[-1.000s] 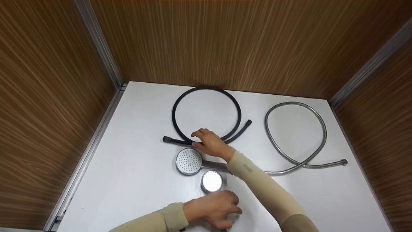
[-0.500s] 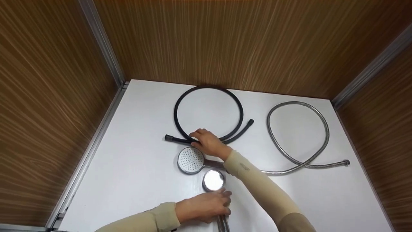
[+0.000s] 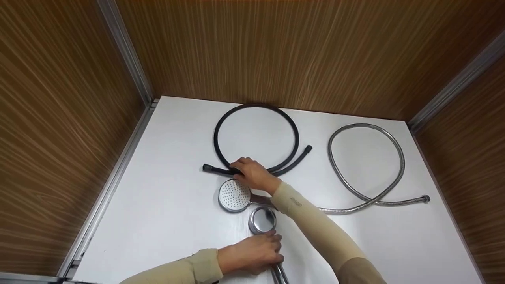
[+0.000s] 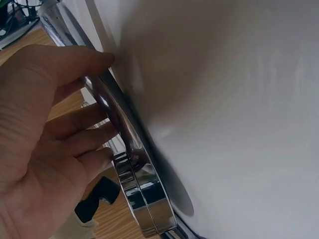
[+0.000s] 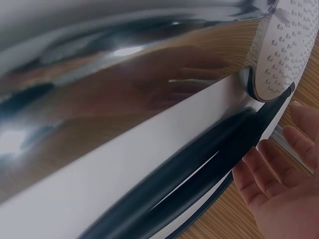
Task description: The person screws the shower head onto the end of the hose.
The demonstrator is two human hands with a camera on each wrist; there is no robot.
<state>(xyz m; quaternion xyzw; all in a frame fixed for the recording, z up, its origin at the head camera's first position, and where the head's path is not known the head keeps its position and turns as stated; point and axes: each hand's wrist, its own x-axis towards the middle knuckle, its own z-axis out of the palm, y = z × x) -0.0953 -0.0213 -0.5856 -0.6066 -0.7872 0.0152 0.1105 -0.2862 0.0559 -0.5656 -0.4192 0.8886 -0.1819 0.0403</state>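
My left hand (image 3: 254, 252) grips the handle of a chrome shower head (image 3: 263, 221), which lies with its mirror-like back up. In the left wrist view the thumb is on one side of the handle (image 4: 117, 112) and the fingers are on the other. Farther back, my right hand (image 3: 255, 174) rests at the crossing of a coiled black hose (image 3: 296, 136), its fingers loosely bent. Fingertips meet the hose's edge in the right wrist view. Just below that hand lies another shower head (image 3: 234, 196), its white nozzle face up and its handle partly hidden under the right forearm.
A braided silver hose (image 3: 401, 163) lies looped on the right of the white table (image 3: 165, 157), one end passing under the right sleeve. Wood-grain panels (image 3: 268, 55) enclose the back and both sides, with metal rails in the corners.
My left hand has closed round the chrome shower head's handle; the handle's lower end has swung slightly right and the reflection on the back has dimmed. My right hand has stayed at the black hose.
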